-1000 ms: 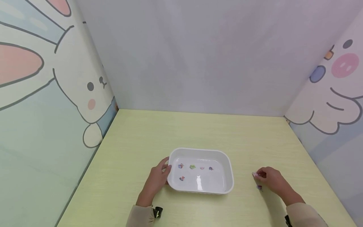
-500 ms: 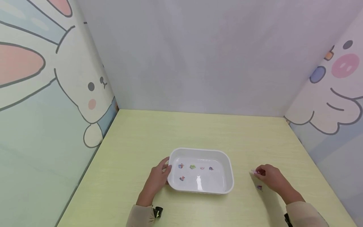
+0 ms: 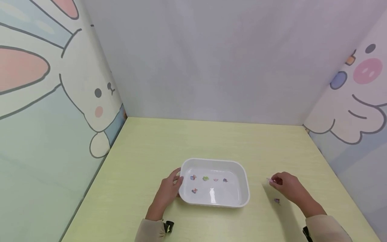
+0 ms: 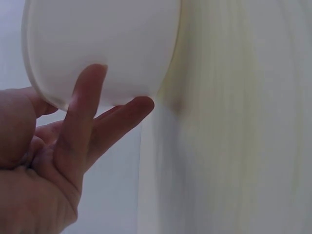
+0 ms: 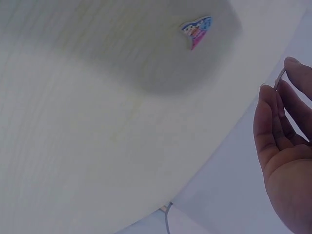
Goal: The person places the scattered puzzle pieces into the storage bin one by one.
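Observation:
At the left end of a white rectangular plastic tray [image 3: 216, 201], my left hand [image 3: 169, 191] holds the rim. In the left wrist view its fingers [image 4: 83, 97] lie against the outer wall, with the thumb at the rim. Right of the tray, my right hand [image 3: 288, 186] pinches a small flat pinkish piece [image 3: 269, 180] between thumb and fingertips, just above the table. The right wrist view shows only the thin edge of this piece [image 5: 280, 78]. Below that hand, a small triangular printed piece [image 5: 197, 30] in blue, white and pink lies on the table.
Several small colourful pieces [image 3: 205, 178] lie spread on the tray's floor, most in a row. The pale yellow table [image 3: 151, 141] meets a grey back wall [image 3: 211, 60]. Cartoon-printed side walls [image 3: 99, 111] stand left and right.
My right hand has moved slightly away from me and lifted with the pinched piece, parting from the loose piece on the table. My left hand and the tray have stayed put.

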`<state>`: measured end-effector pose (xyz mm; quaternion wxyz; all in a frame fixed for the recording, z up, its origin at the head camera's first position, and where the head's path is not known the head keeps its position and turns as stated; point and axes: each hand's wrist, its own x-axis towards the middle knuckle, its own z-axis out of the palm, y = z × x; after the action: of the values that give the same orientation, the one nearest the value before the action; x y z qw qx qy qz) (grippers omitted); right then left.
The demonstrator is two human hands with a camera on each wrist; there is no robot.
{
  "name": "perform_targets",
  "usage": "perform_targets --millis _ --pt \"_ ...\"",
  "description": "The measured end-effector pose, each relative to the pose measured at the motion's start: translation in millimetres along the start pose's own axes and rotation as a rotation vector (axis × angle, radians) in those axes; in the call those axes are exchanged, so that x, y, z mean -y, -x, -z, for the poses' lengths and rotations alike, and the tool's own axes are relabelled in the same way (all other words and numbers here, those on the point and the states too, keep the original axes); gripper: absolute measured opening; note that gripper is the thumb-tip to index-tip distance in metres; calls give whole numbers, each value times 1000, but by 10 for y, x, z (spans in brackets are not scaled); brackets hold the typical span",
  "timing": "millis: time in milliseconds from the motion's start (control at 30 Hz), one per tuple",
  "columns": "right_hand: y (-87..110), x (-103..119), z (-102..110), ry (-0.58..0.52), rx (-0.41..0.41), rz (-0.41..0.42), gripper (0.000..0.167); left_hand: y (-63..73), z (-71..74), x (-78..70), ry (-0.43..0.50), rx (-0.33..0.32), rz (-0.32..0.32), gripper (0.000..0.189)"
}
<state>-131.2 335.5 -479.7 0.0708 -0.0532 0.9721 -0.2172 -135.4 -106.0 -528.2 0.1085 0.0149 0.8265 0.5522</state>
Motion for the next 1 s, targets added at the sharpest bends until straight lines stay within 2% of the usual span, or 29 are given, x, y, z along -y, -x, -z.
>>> perform_targets --millis 167,400,567,1000 --pt "2 109 49 1 -14 37 12 4 0 -12 0 1 10 47" --pt "-5 270 101 -23 -6 37 15 8 11 -14 -7 -1 -11 46" --pt "-12 364 131 -30 -8 48 15 9 10 -12 -18 -2 -3 46" --pt "-36 549 122 -39 -28 82 13 -1 6 -1 1 0 -8 46"
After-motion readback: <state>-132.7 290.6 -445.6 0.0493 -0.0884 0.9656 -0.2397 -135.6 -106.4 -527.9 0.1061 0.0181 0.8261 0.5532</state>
